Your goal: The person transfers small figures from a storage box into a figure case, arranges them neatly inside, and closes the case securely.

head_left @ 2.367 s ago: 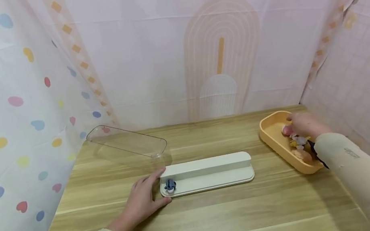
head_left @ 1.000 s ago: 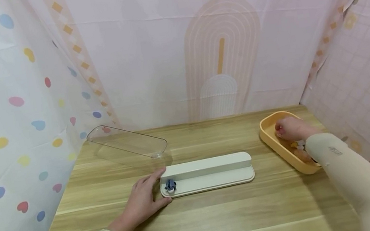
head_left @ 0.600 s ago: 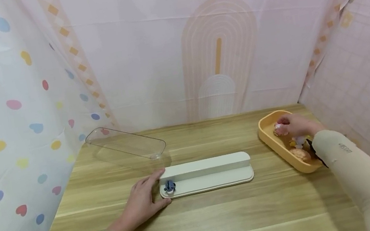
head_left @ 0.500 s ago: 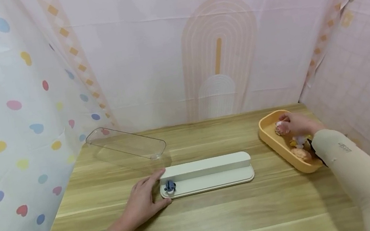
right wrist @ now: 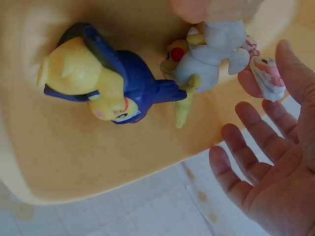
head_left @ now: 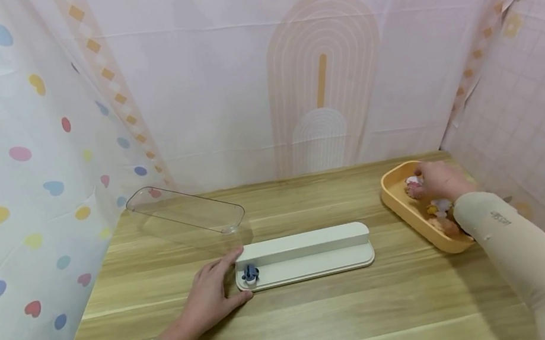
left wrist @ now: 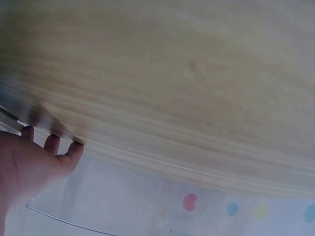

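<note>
My left hand (head_left: pixel 207 294) holds the left end of a cream two-level display base (head_left: pixel 315 265), index finger at the back edge and thumb at the front. On the base's lower step, at that end, stands a small dark blue figurine (head_left: pixel 250 274). Inside an orange tray (head_left: pixel 414 228) my right hand (head_left: pixel 444 178) pinches a pink-and-white figurine (right wrist: pixel 268 78) between thumb and fingertips. Beside it in the right wrist view lie a pale grey figurine (right wrist: pixel 202 69) with yellow parts and a yellow one in a dark blue hood (right wrist: pixel 133 78). A peach-coloured figurine (head_left: pixel 443 225) also lies there.
A clear plastic cover (head_left: pixel 187 211) lies at the back left, its near right corner close behind the base. The wooden table (head_left: pixel 330 322) meets patterned cloth curtains (head_left: pixel 214 113) at its back and sides.
The right hand has moved within the tray and now has the pink-and-white figurine at its fingertips, turned to show its white part. The left hand and the base have stayed put.
</note>
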Action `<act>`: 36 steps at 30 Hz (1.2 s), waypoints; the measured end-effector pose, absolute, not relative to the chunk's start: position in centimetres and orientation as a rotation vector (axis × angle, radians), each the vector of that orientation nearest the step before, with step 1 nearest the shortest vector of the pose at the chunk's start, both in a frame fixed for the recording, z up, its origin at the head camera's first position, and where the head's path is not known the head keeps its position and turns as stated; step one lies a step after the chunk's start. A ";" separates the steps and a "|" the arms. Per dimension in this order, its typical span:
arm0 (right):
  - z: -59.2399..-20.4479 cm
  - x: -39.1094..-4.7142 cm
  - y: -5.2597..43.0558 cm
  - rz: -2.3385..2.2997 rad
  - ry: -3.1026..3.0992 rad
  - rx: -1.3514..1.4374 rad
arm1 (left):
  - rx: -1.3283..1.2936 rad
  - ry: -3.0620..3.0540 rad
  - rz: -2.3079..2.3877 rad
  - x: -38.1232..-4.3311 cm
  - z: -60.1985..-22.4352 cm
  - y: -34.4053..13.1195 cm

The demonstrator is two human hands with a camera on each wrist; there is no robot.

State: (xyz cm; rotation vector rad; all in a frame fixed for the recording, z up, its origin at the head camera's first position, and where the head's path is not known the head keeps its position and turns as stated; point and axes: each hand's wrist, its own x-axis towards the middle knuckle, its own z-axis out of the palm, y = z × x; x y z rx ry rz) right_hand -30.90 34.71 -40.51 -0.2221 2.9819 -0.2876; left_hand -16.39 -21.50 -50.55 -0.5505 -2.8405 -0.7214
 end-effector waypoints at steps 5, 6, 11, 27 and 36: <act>-40.5 -31.0 34.6 -0.112 3.028 -0.165 | -0.551 -2.830 -0.723 -16.3 -50.5 -21.5; -40.5 -31.0 34.5 -0.090 3.030 -0.157 | -0.553 -2.828 -0.720 -16.3 -50.5 -21.5; -40.5 -31.0 34.0 0.010 3.054 -0.124 | -0.557 -2.833 -0.717 -16.3 -50.6 -21.5; -41.3 -31.3 32.8 -0.131 3.077 -0.153 | -0.564 -2.843 -0.723 -16.3 -50.6 -21.4; -38.7 -30.4 33.2 -0.534 3.218 -0.261 | -0.561 -2.826 -0.716 -16.2 -50.5 -21.4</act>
